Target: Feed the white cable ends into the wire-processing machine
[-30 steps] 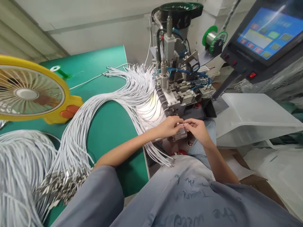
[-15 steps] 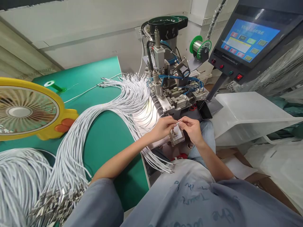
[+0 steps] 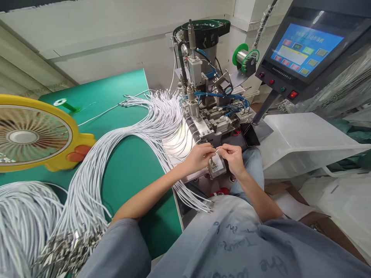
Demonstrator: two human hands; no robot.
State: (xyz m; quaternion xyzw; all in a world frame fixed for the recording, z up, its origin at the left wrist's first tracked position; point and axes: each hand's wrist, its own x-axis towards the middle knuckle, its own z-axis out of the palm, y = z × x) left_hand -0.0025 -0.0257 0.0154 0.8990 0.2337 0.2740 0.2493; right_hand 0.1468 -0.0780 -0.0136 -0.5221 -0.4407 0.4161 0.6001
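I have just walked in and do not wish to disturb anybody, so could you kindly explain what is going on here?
Someone's left hand and right hand meet in front of a machine, the grip of each closed on a thin white strand; its details are too small to tell. Beside them, a bundle of white cables curves over the green table, spreading out next to the machine. At the right a screen is lit, and a yellow fan stands at the left.

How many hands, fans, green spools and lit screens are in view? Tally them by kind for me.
Left hand and right hand: 2
Yellow fan: 1
Table-side green spool and machine-side green spool: 2
Lit screen: 1
Total: 6
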